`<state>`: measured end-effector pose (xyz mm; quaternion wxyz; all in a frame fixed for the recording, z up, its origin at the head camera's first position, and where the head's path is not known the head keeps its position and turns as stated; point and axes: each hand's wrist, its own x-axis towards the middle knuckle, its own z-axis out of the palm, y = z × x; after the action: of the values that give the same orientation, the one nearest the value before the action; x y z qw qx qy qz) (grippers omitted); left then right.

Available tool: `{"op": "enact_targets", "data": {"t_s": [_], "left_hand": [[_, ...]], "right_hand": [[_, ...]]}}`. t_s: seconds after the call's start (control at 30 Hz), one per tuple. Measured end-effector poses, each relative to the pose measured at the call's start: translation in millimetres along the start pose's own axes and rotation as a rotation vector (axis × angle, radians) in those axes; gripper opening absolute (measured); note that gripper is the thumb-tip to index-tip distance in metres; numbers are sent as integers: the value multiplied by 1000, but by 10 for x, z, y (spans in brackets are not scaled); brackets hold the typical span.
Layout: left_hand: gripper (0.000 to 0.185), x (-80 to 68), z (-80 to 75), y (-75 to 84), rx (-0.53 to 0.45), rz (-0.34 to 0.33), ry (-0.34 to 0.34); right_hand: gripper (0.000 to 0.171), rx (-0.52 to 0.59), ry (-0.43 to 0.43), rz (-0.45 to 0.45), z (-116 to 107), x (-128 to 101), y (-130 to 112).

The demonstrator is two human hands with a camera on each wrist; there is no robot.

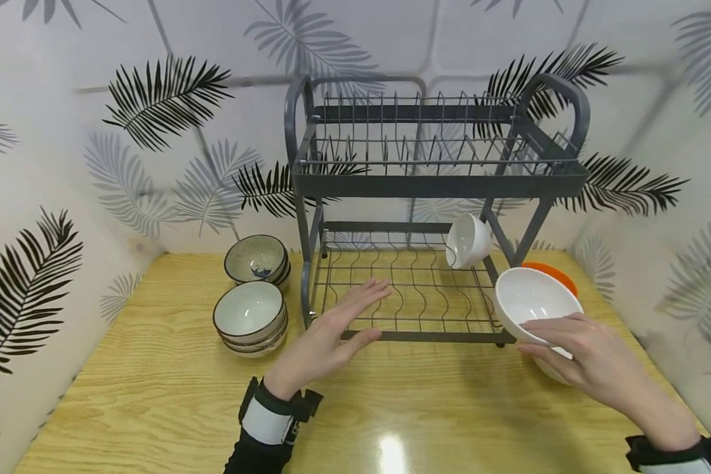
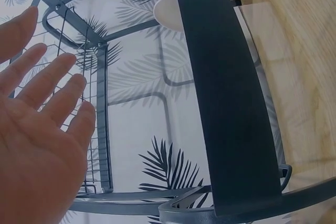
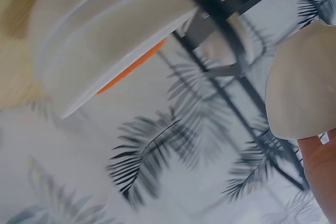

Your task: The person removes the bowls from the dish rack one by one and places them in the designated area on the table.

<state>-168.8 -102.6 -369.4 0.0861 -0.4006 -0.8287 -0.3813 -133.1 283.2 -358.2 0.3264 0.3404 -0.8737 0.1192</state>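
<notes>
My right hand (image 1: 598, 359) pinches the rim of a white bowl (image 1: 533, 293), tilted in the air beside the right front corner of a two-tier dark grey dish rack (image 1: 438, 185). Below it, partly hidden by the hand, is a stack of white bowls (image 3: 105, 40) on the table. Another white bowl (image 1: 471, 242) leans on its side at the right of the rack's lower tier. My left hand (image 1: 332, 336) hovers by the rack's lower left front, fingers extended and holding nothing; its palm also shows in the left wrist view.
Left of the rack stand two stacks: white dark-rimmed bowls (image 1: 247, 313) in front, speckled bowls (image 1: 255, 258) behind. An orange object (image 1: 559, 273) sits behind the held bowl, mostly hidden. A leaf-patterned wall covering (image 1: 172, 158) surrounds the wooden table (image 1: 154, 395).
</notes>
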Motion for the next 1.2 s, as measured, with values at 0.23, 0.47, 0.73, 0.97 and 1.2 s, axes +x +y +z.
{"op": "enact_targets", "data": {"t_s": [0.23,0.47,0.73,0.97,1.2], "left_hand": [[59,0,8,-30,-8,-20,-15],[59,-5,13,-43,-9,-26,-23],[59,5,33,-50,-6,8,-11],[59,11,31,-50,-9,-4,-17],[59,8,42,-55,-25,-47,-43]], "right_hand": [[29,-110,-60,146,-113,-264,190],[20,-159,-213,292,-35,-416,343],[16,-124,-330,374,82,-521,424],[23,-106,-358,400,106,-588,446],[23,-81,-400,427,131,-648,431]]}}
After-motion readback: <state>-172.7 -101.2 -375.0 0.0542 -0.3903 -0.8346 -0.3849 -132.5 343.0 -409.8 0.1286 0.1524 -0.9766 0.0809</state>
